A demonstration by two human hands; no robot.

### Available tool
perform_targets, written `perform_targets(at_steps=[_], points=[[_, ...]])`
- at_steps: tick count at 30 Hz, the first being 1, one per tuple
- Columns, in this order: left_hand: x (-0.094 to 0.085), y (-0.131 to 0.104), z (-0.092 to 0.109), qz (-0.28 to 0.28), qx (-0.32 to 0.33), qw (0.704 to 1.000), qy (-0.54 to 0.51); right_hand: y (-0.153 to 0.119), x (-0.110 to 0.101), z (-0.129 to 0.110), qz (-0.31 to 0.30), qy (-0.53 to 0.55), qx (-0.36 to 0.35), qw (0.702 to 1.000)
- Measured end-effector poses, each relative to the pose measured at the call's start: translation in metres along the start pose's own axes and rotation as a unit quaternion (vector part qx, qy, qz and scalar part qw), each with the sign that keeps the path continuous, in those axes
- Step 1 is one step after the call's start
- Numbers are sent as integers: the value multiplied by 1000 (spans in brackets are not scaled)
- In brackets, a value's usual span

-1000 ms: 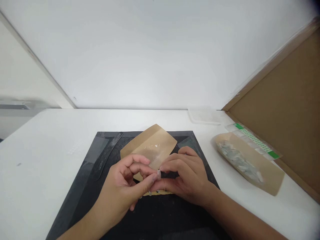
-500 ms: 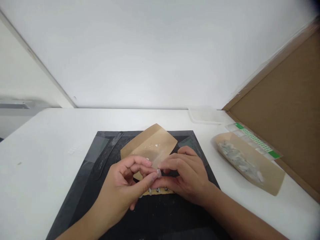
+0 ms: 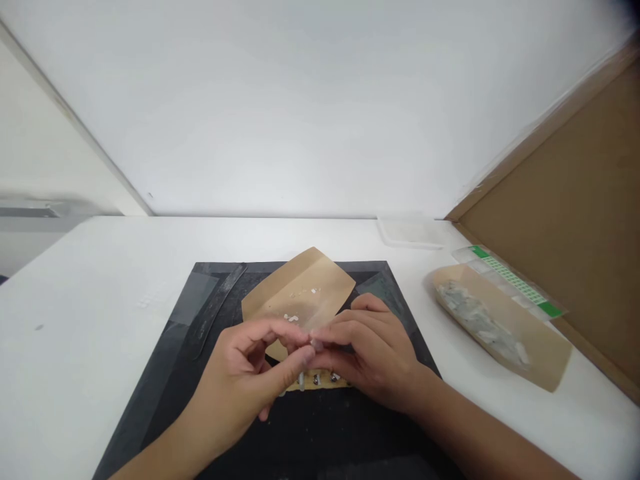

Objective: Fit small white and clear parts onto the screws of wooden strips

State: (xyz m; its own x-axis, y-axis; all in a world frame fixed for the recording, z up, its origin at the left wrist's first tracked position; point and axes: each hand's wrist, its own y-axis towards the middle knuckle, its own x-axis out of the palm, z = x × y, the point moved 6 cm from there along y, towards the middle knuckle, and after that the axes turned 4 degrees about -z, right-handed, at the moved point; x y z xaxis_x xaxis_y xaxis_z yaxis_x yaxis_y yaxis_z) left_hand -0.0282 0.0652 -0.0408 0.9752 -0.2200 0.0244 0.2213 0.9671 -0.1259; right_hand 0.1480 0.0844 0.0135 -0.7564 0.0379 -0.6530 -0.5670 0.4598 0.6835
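Between my two hands is a small whitish, translucent piece [image 3: 317, 345], too small to name exactly. My left hand [image 3: 250, 377] pinches it from the left with thumb and fingertips. From the other side the fingertips of my right hand [image 3: 373, 350] close on it, almost touching the left ones. Just below the hands lies a yellowish strip [image 3: 325, 381] with several small whitish and dark shiny pieces along it, partly hidden by the fingers. A brown paper tray [image 3: 295, 283] sits behind the hands, with small white bits [image 3: 291, 318] in it.
A black mat [image 3: 345, 433] lies under the work, with a dark flat strip [image 3: 217, 310] at its left. On the right, another brown paper tray [image 3: 547, 353] holds many pale translucent pieces beside a clear case with a green label [image 3: 520, 283]. A clear shallow tray [image 3: 413, 233] stands behind.
My fingertips have drawn closer together around the small piece, which is now more covered. The white bits in the paper tray show more clearly behind my left fingers.
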Motion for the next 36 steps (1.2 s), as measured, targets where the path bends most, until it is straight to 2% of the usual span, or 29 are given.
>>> perform_targets(at_steps=[12, 18, 27, 36], points=[[-3, -3, 6, 8, 3, 998, 68, -1, 0, -5, -7, -24, -25, 999], [-3, -7, 13, 22, 42, 992, 117, 1, 0, -5, -13, -23, -17, 1000], [-2, -4, 14, -22, 38, 994, 96, 1, -1, -10, -1, -42, -34, 999], [-5, -3, 10, -2, 9, 998, 63, 1, -1, -8, -4, -36, -23, 999]])
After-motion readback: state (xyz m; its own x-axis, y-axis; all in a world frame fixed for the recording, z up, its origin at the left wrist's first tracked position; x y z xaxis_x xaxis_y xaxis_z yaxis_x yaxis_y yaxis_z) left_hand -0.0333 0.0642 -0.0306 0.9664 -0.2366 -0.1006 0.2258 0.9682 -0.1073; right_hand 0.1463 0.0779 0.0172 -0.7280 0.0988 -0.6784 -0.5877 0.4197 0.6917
